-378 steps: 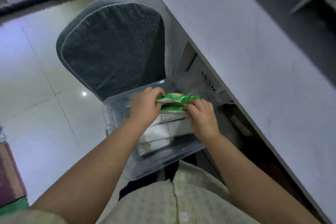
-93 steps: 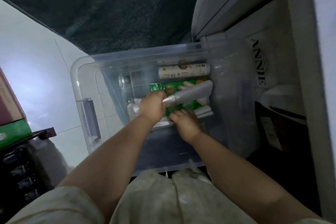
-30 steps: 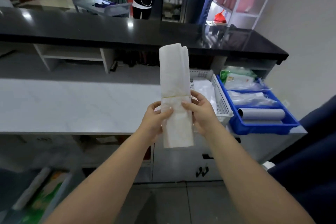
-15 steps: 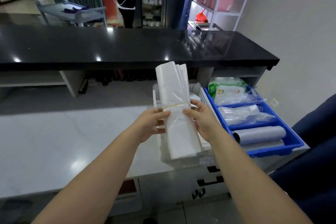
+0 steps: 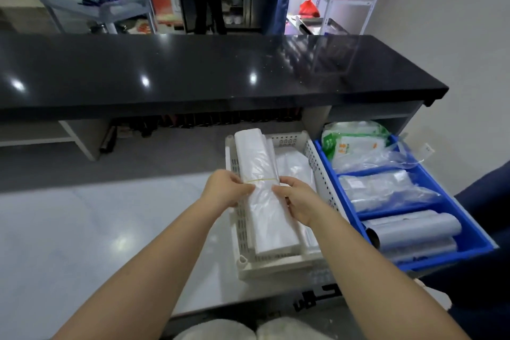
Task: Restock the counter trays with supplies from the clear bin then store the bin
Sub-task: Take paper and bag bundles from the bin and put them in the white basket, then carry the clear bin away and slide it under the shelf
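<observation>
Your left hand [image 5: 227, 189] and right hand [image 5: 296, 201] both pinch the white bundle of folded thin plastic bags [image 5: 263, 193] at its waist, just where the yellow rubber band [image 5: 259, 180] goes around it. The fingers are closed on the bundle from both sides. It lies lengthwise, 12 to 6 o'clock, over the white perforated plastic tray [image 5: 242, 226] w/ its near end low inside; I cannot tell if it already rests on the tray floor. More loose clear bags [image 5: 294, 167] lie in the tray at abt 1 o'clock of your hands.

At 3 o'clock, touching the white tray, is the blue plastic divided tray [image 5: 469, 232] w/ a green-printed pack [image 5: 350, 143], clear packets [image 5: 386, 190] and grey rolls [image 5: 414, 229].

Handling, as I judge: the bundle is light, soft and slippery, and it bends easily at both ends. The band is the firm place, so keep the hold there, or support it from under w/ one palm. Do not squeeze only the loose end; the layers can slide out. The clear bin is not in view now.
</observation>
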`<action>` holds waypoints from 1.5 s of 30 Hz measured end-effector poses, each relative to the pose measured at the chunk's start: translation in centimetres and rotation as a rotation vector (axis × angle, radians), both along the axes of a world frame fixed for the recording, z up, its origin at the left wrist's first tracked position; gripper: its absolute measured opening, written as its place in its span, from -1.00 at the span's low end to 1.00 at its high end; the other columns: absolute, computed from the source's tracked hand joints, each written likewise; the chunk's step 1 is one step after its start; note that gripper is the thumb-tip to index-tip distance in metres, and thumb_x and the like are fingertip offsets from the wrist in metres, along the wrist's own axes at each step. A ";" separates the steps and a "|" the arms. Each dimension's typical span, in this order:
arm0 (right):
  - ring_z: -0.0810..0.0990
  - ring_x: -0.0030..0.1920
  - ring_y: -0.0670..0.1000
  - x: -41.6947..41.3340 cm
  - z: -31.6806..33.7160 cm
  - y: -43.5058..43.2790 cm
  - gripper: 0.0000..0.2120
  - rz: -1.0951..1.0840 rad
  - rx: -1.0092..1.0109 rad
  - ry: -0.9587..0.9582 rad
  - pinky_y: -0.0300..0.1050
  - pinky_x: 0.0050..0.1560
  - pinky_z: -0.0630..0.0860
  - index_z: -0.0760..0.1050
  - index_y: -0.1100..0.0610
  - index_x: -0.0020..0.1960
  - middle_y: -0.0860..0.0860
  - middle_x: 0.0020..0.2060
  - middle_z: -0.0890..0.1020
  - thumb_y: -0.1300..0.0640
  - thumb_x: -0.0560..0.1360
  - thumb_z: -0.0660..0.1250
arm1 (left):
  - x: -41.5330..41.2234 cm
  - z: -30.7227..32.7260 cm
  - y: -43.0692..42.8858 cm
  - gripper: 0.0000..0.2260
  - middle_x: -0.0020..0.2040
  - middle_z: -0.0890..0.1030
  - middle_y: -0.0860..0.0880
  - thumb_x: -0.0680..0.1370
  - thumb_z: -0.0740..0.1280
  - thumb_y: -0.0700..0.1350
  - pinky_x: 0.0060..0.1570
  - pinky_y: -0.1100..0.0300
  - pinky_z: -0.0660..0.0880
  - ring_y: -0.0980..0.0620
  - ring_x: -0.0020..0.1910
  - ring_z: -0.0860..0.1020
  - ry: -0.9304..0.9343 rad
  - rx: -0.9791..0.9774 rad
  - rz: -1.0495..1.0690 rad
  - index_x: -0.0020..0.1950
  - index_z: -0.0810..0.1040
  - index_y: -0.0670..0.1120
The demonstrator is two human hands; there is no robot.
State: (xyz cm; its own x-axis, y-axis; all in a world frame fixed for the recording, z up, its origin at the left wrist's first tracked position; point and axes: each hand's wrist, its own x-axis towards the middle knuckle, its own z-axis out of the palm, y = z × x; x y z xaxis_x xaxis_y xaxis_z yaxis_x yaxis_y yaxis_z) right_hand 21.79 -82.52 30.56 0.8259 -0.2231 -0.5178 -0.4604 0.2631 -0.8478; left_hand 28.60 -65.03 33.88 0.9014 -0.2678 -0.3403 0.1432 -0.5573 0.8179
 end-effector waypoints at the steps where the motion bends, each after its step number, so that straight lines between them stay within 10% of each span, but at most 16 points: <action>1: 0.67 -0.20 0.07 0.1 -0.3 0.2 -0.77 0.010 -0.018 0.038 0.01 -0.10 0.64 0.48 0.13 0.14 0.16 -0.09 0.67 0.26 0.50 0.35 | 0.1 -0.1 0.3 -0.79 -0.32 0.65 -0.03 0.36 0.53 0.02 -0.28 0.09 0.62 -0.02 -0.32 0.63 -0.089 0.085 -0.004 -0.30 0.63 -0.10; 4: 0.56 -0.50 -0.09 0.3 -1.1 0.5 -0.76 0.030 -0.142 0.121 -0.26 -0.49 0.44 0.46 0.10 0.08 0.07 -0.25 0.60 0.27 0.46 0.39 | 0.3 -0.6 1.5 -0.83 -0.19 0.62 0.11 0.38 0.49 0.07 -0.33 0.22 0.49 0.14 -0.22 0.58 -0.222 0.154 -0.061 -0.14 0.61 0.03; 11: 0.57 0.05 0.13 1.5 -2.4 1.8 -0.68 0.144 -0.409 0.074 -0.01 0.08 0.52 0.43 0.16 0.19 0.12 0.09 0.56 0.14 0.47 0.35 | -1.6 -3.5 3.3 -0.71 0.10 0.56 0.02 0.48 0.36 -0.13 -0.01 0.22 0.41 0.08 0.00 0.51 -0.397 0.225 0.039 0.20 0.54 0.01; 15: 0.50 -0.27 0.04 1.0 -2.1 1.0 -0.76 0.334 -0.831 0.056 -0.09 -0.29 0.43 0.44 0.16 -0.16 0.05 -0.24 0.48 -0.01 0.47 0.36 | -3.5 -4.2 3.7 -0.70 0.18 0.55 -0.02 0.52 0.31 -0.12 0.10 0.09 0.47 0.00 0.13 0.51 -0.397 0.320 0.025 0.26 0.50 -0.01; 18: 0.50 0.01 0.06 0.9 -0.8 1.2 -0.72 0.359 -1.020 -0.084 -0.09 -0.15 0.46 0.49 0.10 0.09 0.03 0.02 0.47 0.02 0.44 0.39 | -4.9 -3.8 3.8 -0.68 0.22 0.54 -0.03 0.54 0.28 -0.12 0.11 0.02 0.47 -0.04 0.23 0.45 -0.441 0.398 0.024 0.30 0.48 -0.01; 33: 0.45 0.13 0.10 -5.2 3.3 20.4 -0.67 1.135 -1.272 -0.927 -0.02 0.04 0.45 0.45 -0.02 0.27 0.00 0.15 0.56 0.08 0.50 0.30 | -21.3 -2.0 18.9 -0.67 0.19 0.55 -0.05 0.49 0.31 -0.11 0.11 -0.05 0.38 -0.12 0.19 0.43 -0.459 0.775 0.555 0.26 0.50 -0.02; 45: 0.44 0.17 0.10 -25.2 0.3 45.1 -0.55 1.416 -1.172 -1.162 0.02 0.11 0.47 0.43 0.00 0.31 0.01 0.17 0.55 0.00 0.44 0.38 | -46.7 -4.5 40.7 -0.68 0.12 0.57 -0.01 0.48 0.31 0.05 0.01 0.03 0.38 -0.09 0.13 0.46 -0.245 0.892 0.854 0.22 0.53 0.05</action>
